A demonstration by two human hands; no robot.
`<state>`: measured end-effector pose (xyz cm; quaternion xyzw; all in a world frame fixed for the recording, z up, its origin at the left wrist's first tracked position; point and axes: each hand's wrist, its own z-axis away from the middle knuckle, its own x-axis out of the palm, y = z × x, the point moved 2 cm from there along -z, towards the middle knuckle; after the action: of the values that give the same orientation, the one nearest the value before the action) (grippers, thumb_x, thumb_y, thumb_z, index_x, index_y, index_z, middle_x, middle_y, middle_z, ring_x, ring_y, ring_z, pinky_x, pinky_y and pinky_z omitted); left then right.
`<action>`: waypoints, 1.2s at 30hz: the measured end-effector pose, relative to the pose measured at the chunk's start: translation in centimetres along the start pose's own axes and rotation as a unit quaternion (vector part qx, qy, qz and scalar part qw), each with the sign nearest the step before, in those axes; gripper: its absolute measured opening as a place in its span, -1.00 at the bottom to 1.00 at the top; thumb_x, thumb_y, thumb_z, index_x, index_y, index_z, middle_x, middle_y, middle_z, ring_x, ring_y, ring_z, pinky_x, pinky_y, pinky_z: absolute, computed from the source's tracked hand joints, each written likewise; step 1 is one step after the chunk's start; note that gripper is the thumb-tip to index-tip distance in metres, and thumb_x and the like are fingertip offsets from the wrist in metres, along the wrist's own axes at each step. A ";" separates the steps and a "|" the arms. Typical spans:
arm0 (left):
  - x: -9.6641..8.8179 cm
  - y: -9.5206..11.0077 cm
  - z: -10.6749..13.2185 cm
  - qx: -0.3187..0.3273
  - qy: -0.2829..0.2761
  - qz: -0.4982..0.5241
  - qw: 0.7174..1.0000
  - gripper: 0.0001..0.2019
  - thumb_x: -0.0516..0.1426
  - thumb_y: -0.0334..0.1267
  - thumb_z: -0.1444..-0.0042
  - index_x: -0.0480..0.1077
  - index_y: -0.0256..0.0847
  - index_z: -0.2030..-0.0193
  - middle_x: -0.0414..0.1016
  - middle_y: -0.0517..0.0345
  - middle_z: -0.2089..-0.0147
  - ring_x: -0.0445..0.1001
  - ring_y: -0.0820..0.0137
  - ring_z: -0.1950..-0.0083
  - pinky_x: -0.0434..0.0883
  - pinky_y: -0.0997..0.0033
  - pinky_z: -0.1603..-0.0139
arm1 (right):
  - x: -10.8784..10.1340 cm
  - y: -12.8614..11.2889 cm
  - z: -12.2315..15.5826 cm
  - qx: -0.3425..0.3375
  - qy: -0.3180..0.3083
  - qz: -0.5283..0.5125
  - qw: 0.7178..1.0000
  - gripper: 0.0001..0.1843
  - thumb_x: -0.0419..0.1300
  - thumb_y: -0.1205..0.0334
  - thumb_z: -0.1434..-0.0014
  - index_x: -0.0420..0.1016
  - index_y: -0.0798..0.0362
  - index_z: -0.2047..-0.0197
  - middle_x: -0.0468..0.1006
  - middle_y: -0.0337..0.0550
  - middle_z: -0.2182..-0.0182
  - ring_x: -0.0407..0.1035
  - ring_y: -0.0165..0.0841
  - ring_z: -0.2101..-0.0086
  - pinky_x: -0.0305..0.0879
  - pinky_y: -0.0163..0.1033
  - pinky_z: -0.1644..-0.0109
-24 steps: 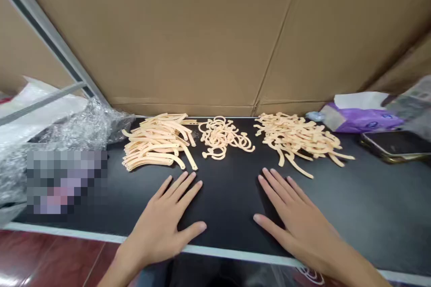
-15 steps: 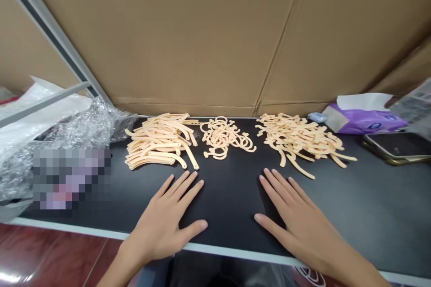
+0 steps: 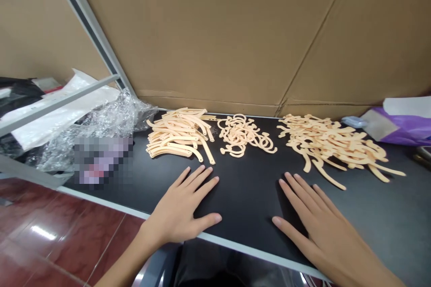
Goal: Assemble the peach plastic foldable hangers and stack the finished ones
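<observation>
My left hand (image 3: pixel 183 208) lies flat on the black tabletop (image 3: pixel 245 206), fingers spread, with nothing in it. Just beyond its fingertips is a pile of long, slightly curved cream strips (image 3: pixel 178 134) with small holes at their ends. My right hand (image 3: pixel 318 217) also rests palm down, fingers apart, holding nothing. Past it lies a heap of curved cream pieces (image 3: pixel 333 141) with tapering ends. Between these piles sits a smaller cluster of cream ring-shaped pieces (image 3: pixel 240 132) with knobbed ends. Neither hand touches a pile.
A brown cardboard wall (image 3: pixel 215 36) stands behind the table. Clear bubble wrap (image 3: pixel 111 116) and a blurred-out purple item (image 3: pixel 104 161) lie at left, by a grey metal frame (image 3: pixel 90 22). A purple tissue pack (image 3: pixel 404 125) sits at right, beside a small light-blue item (image 3: pixel 353 121).
The view has turned left, so the piles appear farther right and more floor shows. The phone at right has mostly left the view. Both hands stay flat on the table.
</observation>
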<state>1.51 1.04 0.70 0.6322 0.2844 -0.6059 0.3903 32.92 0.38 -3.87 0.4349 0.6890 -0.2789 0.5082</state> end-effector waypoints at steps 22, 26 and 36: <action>0.0 -0.1 -0.2 0.006 0.014 0.022 1.000 -0.26 -0.03 0.27 -0.30 0.04 -0.07 -0.49 -0.07 0.05 -0.55 -0.05 0.10 -0.55 -0.07 -0.13 -0.53 | -0.2 0.1 0.2 0.004 -0.011 -0.007 1.000 -0.18 -0.04 -0.24 -0.32 0.17 0.16 -0.43 0.16 0.06 -0.41 0.10 0.03 -0.36 0.17 0.27 -0.35; 0.0 0.0 -0.2 0.006 0.019 0.032 0.999 -0.25 -0.01 0.28 -0.28 0.06 -0.08 -0.48 -0.04 0.03 -0.55 -0.03 0.07 -0.55 -0.06 -0.16 -0.52 | 0.0 0.2 0.3 -0.006 -0.002 -0.013 1.000 -0.17 -0.02 -0.22 -0.31 0.14 0.17 -0.44 0.20 0.10 -0.39 0.13 0.07 -0.35 0.19 0.30 -0.33; -0.1 0.0 -0.1 0.011 0.027 0.033 0.999 -0.26 0.01 0.25 -0.29 0.06 -0.09 -0.48 -0.02 0.01 -0.54 -0.02 0.07 -0.55 -0.05 -0.16 -0.52 | -0.3 0.1 0.2 -0.008 -0.001 -0.016 1.000 -0.18 0.01 -0.21 -0.30 0.13 0.15 -0.44 0.22 0.12 -0.38 0.14 0.08 -0.34 0.19 0.29 -0.31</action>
<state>1.58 1.14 0.79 0.6618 0.2669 -0.5782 0.3956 33.12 0.18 -3.62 0.4194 0.6977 -0.2817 0.5079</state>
